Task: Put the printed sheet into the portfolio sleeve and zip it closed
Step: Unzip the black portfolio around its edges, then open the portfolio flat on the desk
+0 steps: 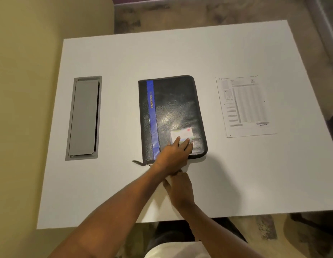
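The black portfolio [171, 108] with a blue stripe lies shut in the middle of the white table [162, 53]. Its zipper pull [138, 162] sticks out at the near left corner. The printed sheet [245, 107] lies flat on the table to the portfolio's right, apart from it. My left hand [173, 155] rests flat on the portfolio's near edge, with its fingertips on a small card window [182, 134]. My right hand [180, 190] lies on the table just in front of the portfolio. Its fingertips are hidden under my left wrist.
A grey rectangular cable hatch [83, 118] is set into the table at the left. The table's near edge runs just behind my forearms. Patterned carpet shows beyond the far edge, and a beige wall stands at the left.
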Available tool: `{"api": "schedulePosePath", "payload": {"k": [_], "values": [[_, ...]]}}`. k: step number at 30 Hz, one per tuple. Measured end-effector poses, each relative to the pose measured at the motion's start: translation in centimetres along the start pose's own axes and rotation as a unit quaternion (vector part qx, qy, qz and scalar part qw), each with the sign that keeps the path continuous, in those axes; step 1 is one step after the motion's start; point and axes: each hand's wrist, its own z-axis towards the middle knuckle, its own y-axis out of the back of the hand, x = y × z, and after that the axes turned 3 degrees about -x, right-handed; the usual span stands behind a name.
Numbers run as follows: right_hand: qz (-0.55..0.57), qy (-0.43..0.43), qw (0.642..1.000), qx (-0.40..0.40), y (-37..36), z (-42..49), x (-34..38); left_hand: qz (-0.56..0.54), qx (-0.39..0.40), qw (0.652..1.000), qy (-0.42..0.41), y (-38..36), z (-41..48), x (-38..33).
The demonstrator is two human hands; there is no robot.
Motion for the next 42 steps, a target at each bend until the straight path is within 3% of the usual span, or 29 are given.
{"api": "schedulePosePath", "payload": {"k": [4, 8, 10, 13, 16, 22, 26, 33, 42], "values": [[-0.024, -0.006, 0.995, -0.100, 3.7, -0.7, -4.8, -0.034, -0.056, 0.998, 0.016, -0.6, -1.5, -1.1], [-0.032, -0.041, 0.985, -0.165, 7.5, 1.7, -6.3, -0.137, -0.038, 0.986, 0.084, 0.7, -2.3, -2.2], [0.006, -0.060, 0.986, -0.154, 8.9, 3.5, -5.6, -0.195, -0.070, 0.970, 0.124, 1.6, -3.1, -2.5], [0.051, -0.067, 0.994, -0.071, 9.8, 6.1, -4.1, -0.268, -0.165, 0.938, 0.144, 2.6, -5.0, -2.8], [-0.012, -0.041, 0.998, 0.035, 9.4, 7.6, -3.3, -0.382, -0.273, 0.870, 0.153, 2.8, -7.4, -2.6], [-0.166, -0.019, 0.972, 0.163, 8.7, 7.5, -3.6, -0.559, -0.354, 0.703, 0.262, 0.7, -11.1, -1.6], [-0.191, -0.016, 0.967, 0.166, 8.1, 7.1, -3.8, -0.534, -0.437, 0.648, 0.323, 0.3, -13.3, -0.8], [-0.182, -0.040, 0.967, 0.172, 7.8, 7.1, -3.4, -0.508, -0.505, 0.539, 0.443, -0.2, -15.5, 1.8], [-0.140, -0.075, 0.969, 0.190, 8.2, 7.9, -2.7, -0.535, -0.459, 0.349, 0.617, -3.8, -17.7, 8.6]]}}
